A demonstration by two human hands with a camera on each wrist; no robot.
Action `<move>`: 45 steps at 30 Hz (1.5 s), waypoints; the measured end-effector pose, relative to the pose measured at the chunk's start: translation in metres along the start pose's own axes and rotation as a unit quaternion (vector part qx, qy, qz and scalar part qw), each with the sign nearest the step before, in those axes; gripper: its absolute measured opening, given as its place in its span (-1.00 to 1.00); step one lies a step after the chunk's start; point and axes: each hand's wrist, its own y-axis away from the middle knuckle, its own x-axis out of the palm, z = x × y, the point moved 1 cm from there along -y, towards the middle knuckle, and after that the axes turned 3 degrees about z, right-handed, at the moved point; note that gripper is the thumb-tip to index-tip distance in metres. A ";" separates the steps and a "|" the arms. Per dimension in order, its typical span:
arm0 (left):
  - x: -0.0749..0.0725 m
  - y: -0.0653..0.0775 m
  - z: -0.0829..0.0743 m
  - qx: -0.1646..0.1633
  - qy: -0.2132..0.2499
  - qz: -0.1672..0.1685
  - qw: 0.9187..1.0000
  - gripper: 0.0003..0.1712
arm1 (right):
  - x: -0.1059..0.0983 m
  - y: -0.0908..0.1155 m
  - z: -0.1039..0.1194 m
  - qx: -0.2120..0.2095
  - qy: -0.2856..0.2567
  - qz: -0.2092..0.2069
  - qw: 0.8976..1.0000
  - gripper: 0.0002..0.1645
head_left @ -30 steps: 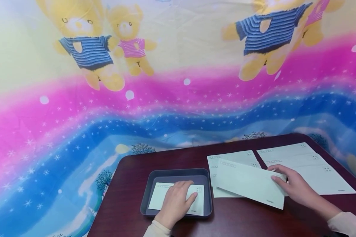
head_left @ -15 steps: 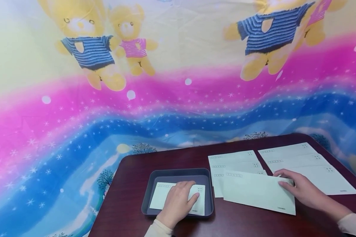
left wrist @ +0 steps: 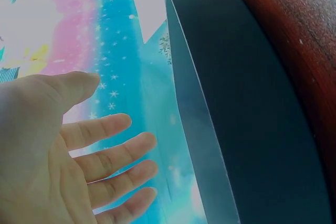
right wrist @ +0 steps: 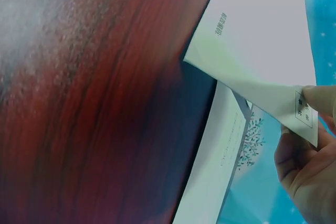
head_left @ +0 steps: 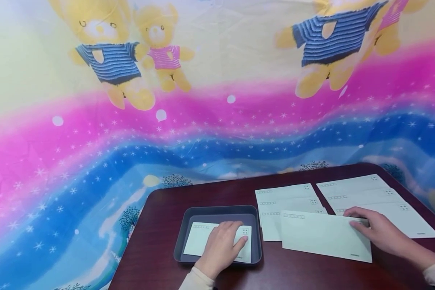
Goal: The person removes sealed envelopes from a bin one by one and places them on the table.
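Note:
A pale envelope [head_left: 322, 235] with a printed row of small boxes is pinched at its upper right corner between the thumb and fingers of my right hand [head_left: 382, 231]. It tilts above the table in the right wrist view, the thumb [right wrist: 320, 100] on its face. My left hand [head_left: 221, 245] is over the dark grey tray [head_left: 183, 219], holding nothing. In the left wrist view its fingers [left wrist: 113, 163] are spread and relaxed beside the tray wall [left wrist: 252, 103]. Another envelope [head_left: 199, 239] lies in the tray, partly hidden by that hand.
Overlapping envelopes [head_left: 282, 195] lie right of the tray, the held one covering part of them. A second overlapping group [head_left: 391, 217] lies farther right. All rest on a dark red-brown table [head_left: 159, 233], with a printed bear curtain [head_left: 217, 96] behind it.
My right hand has carried the envelope to the right and slightly toward me, uncovering more of the middle envelopes. My left hand has stayed over the tray.

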 end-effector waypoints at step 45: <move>0.013 -0.014 -0.045 0.058 -0.012 -0.002 0.998 -0.61 | -0.016 0.007 -0.039 0.055 0.059 0.023 0.996 -0.71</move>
